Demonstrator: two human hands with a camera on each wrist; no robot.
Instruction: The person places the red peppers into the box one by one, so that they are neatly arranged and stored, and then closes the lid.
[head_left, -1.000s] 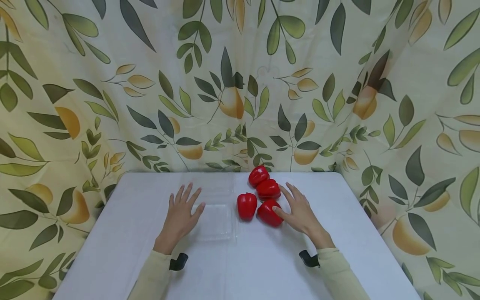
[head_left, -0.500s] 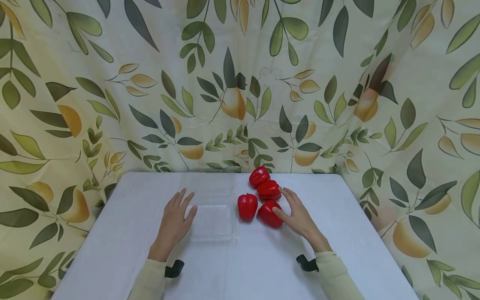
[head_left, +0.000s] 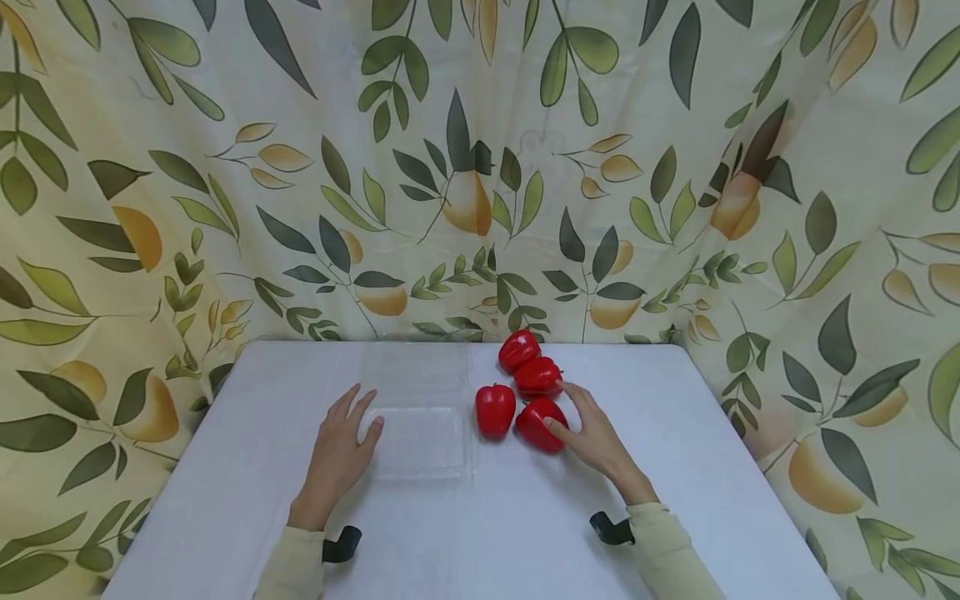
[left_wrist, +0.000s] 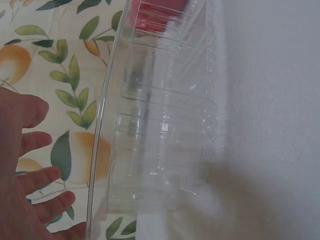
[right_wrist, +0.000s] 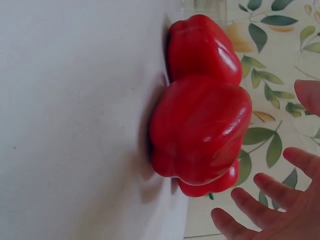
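A clear plastic clamshell box [head_left: 417, 477] lies on the table, its lid part [head_left: 412, 367] toward the back. My left hand [head_left: 334, 457] is held at the box's left side, fingers loosely extended and holding nothing. In the left wrist view a gap shows between the fingers and the plastic wall [left_wrist: 160, 125]. Several red bell peppers lie right of the box. My right hand [head_left: 597, 435] is by the front pepper [head_left: 542, 427], thumb over it in the head view. The right wrist view shows its spread fingers apart from the peppers [right_wrist: 202, 127].
One bell pepper [head_left: 495, 412] stands upright beside the box's right edge. Two more, a middle one [head_left: 537, 377] and a back one [head_left: 519, 351], lie behind it. A white table [head_left: 480, 542] carries everything, with a leaf-patterned curtain [head_left: 480, 283] behind.
My left hand has drawn back left and toward me, its fingers closer together. The right hand has hardly moved. Box and peppers stay in place.
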